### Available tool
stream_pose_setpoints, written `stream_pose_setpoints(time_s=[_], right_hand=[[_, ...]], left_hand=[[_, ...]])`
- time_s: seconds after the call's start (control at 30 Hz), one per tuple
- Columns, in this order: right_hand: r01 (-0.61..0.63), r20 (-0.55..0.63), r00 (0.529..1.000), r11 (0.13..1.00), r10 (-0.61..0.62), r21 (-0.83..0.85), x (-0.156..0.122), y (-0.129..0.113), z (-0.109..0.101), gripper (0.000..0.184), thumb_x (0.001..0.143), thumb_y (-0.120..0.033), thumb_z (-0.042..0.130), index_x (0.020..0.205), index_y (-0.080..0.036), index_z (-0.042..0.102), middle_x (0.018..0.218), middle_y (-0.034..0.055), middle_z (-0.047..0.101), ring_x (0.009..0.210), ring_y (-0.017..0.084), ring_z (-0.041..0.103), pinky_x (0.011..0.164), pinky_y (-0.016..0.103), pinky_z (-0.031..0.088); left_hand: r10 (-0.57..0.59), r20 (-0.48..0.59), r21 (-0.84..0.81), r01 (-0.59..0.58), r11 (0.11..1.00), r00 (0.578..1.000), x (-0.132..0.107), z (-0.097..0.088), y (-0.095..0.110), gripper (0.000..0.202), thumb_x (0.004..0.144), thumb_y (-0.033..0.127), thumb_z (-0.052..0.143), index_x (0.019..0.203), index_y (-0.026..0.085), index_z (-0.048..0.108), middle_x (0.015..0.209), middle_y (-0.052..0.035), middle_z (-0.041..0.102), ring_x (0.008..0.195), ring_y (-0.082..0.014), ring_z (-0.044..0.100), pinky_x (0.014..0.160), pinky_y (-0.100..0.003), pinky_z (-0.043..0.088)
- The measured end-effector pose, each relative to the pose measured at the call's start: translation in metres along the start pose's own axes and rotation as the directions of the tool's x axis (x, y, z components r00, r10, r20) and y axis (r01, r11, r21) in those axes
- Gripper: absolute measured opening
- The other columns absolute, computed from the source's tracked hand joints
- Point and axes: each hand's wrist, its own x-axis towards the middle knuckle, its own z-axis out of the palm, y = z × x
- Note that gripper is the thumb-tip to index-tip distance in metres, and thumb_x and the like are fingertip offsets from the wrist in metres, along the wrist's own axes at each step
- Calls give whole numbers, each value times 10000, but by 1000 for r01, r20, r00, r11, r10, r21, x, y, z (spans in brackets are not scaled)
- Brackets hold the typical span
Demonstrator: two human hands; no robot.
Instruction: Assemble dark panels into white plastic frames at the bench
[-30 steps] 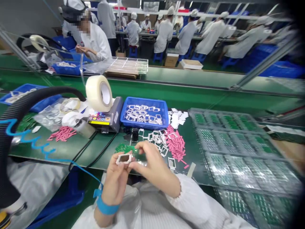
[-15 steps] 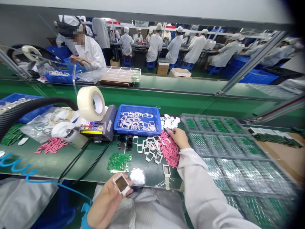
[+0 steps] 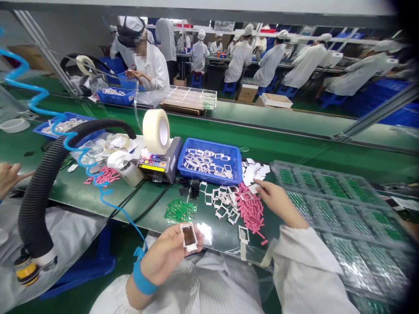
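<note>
My left hand [image 3: 166, 253] is closed on a small white rectangular frame [image 3: 189, 236], held upright over my lap at the table's near edge. A blue strap circles that wrist. My right hand [image 3: 277, 201] reaches out to the pile of white paper pieces [image 3: 253, 171] beside the pink strips [image 3: 251, 208]. Its fingertips pinch a white piece at the pile's near edge. Loose white frames [image 3: 222, 200] lie between my hands, and a green circuit board [image 3: 179, 210] rests just beyond the left hand.
A blue bin of white frames [image 3: 210, 162] stands behind the loose ones, next to a tape dispenser [image 3: 159, 162] with a big tape roll [image 3: 157, 131]. Clear trays of green boards [image 3: 330, 205] fill the right. A black hose [image 3: 49, 170] curves at left. Another person's hand [image 3: 8, 176] shows far left.
The view has shifted right. My right hand stays at the white pieces and now pinches one. My left hand has kept the frame, now more upright.
</note>
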Motion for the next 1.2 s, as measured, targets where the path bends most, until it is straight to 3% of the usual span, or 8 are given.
stream_pose_setpoints(time_s=[0.1, 0.2, 0.37, 0.53, 0.67, 0.77, 1.03, 1.2], right_hand=[[196, 82, 974, 966, -212, 169, -27, -36, -11, 330, 840, -319, 499, 1129, -203, 610, 1018, 78, 691, 890, 212, 650, 759, 308, 507], [452, 159, 822, 795, -547, 404, -53, -87, -15, 165, 845, -309, 560, 961, -217, 633, 847, 29, 691, 733, 149, 632, 648, 255, 505], [620, 28, 624, 516, -781, 591, -65, -141, 0, 131, 881, -209, 542, 938, -220, 659, 764, 1, 685, 726, 123, 597, 648, 258, 481], [639, -192, 728, 549, -658, 539, -73, -154, 27, 122, 832, -158, 598, 923, -215, 658, 793, 8, 694, 740, 138, 614, 650, 277, 505], [758, -417, 651, 569, -634, 317, -87, -161, 50, 289, 818, -56, 558, 1051, -211, 631, 979, 60, 704, 859, 178, 633, 765, 355, 505], [716, -429, 696, 600, -576, 356, -91, -168, 58, 233, 814, -68, 562, 971, -220, 642, 972, 52, 704, 884, 180, 634, 772, 347, 510], [378, -110, 914, 726, -390, 575, -85, -142, 55, 155, 856, -257, 509, 732, -201, 584, 760, 24, 576, 695, 148, 553, 627, 276, 455], [210, 323, 876, 885, -359, 415, -81, -100, 88, 164, 780, -234, 567, 625, -183, 584, 656, 19, 571, 626, 154, 531, 612, 284, 425]], left_hand=[[-9, 41, -37, 11, 999, 999, 0, 4, 3, 342, 697, 372, 702, 945, 137, 713, 1243, -151, 608, 1161, -287, 523, 990, -417, 379], [-36, 167, -52, 45, 998, 985, 1, 11, 6, 435, 620, 415, 753, 934, 117, 721, 1318, -173, 543, 1236, -334, 456, 1056, -458, 301], [30, 194, -44, -21, 999, 981, -5, 15, 6, 380, 578, 427, 780, 803, 123, 741, 923, -108, 684, 973, -242, 604, 1039, -439, 335], [146, 100, -19, -145, 989, 984, -12, 11, 6, 364, 565, 427, 789, 811, 164, 740, 935, -74, 658, 945, -218, 590, 950, -378, 417], [273, 27, -22, -272, 962, 962, -11, 14, 6, 356, 599, 438, 766, 825, 165, 735, 846, -38, 638, 831, -155, 594, 855, -285, 451], [285, 6, 15, -285, 958, 958, -11, 18, 6, 337, 606, 418, 768, 824, 163, 736, 852, -32, 640, 818, -142, 602, 815, -242, 462], [394, -129, -18, -400, 916, 910, -12, -8, 20, 367, 681, 398, 715, 965, 167, 716, 1181, -124, 655, 1183, -289, 529, 1065, -417, 332], [288, -24, -79, -289, 954, 957, -16, -16, 22, 354, 683, 397, 715, 944, 158, 723, 1215, -132, 642, 1183, -319, 532, 1054, -444, 351]])
